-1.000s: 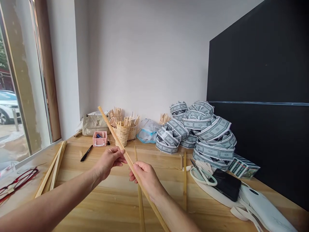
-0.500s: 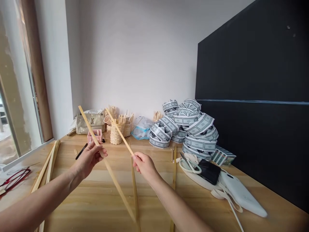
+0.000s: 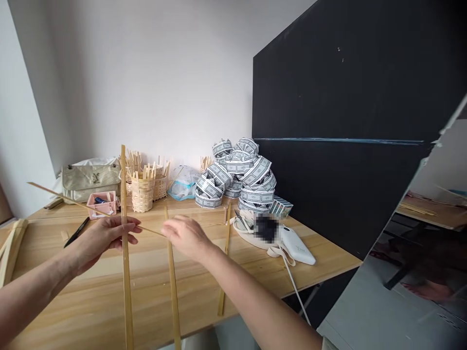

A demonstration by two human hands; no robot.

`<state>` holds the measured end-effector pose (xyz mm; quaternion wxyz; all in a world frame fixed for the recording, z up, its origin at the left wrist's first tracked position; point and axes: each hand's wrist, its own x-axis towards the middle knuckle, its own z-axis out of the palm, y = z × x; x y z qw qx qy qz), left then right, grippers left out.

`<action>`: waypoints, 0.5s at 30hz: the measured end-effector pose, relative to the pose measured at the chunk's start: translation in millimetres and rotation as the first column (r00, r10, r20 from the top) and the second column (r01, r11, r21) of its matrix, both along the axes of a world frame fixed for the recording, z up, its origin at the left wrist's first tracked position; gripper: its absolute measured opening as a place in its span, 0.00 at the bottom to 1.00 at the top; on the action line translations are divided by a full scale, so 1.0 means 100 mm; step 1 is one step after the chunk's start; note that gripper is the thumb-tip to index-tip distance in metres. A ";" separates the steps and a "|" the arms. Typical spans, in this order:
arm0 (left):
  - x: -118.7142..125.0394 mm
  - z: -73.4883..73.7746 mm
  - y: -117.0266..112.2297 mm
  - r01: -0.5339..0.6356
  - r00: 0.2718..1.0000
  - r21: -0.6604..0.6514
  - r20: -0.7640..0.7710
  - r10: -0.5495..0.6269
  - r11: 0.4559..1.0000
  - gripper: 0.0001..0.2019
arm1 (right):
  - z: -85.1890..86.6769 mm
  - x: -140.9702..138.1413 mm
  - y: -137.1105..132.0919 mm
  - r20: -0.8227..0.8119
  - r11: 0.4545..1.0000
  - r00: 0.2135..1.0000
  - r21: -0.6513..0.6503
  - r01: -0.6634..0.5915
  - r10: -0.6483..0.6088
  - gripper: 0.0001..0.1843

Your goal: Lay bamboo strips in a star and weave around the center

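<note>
As I watch remotely, the L hand (image 3: 114,232), fingers nearly closed, pinches an upright strip (image 3: 127,287) above the table (image 3: 91,301); R hand (image 3: 186,236), bunched, grips 2nd strip (image 3: 69,198), now swung crosswise, so they cross; woven basket (image 3: 142,195) beyond.

Wall (image 3: 164,82): I get soft, moderate light, shading darker toward the left.
Black panel (image 3: 328,194): too dark for me to read much detail.
Pixelated patch (image 3: 267,228): coarse blocks on my feed.
Right hand (image 3: 188,236): slightly blurred to me.

Head camera faces forward across the table (image 3: 200,282).
</note>
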<state>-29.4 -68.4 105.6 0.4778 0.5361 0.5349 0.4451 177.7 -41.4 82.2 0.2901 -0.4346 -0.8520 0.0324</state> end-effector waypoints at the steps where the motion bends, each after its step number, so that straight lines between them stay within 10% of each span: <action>1: -0.02 0.00 0.00 -0.011 1.000 -0.004 0.007 0.011 1.000 0.13 | -0.01 0.12 0.04 0.020 0.993 0.994 -0.025 0.111 -0.111 0.16; 5: -0.09 -0.01 -0.03 -0.042 0.997 -0.016 0.060 0.042 0.999 0.15 | -0.20 0.66 0.17 0.247 0.783 0.810 -0.222 0.582 -0.532 0.12; 15: 0.06 -0.13 -0.07 -0.011 0.993 -0.039 0.115 0.016 0.999 0.18 | -0.73 0.99 0.34 0.211 0.606 0.696 -0.362 0.708 -0.687 0.20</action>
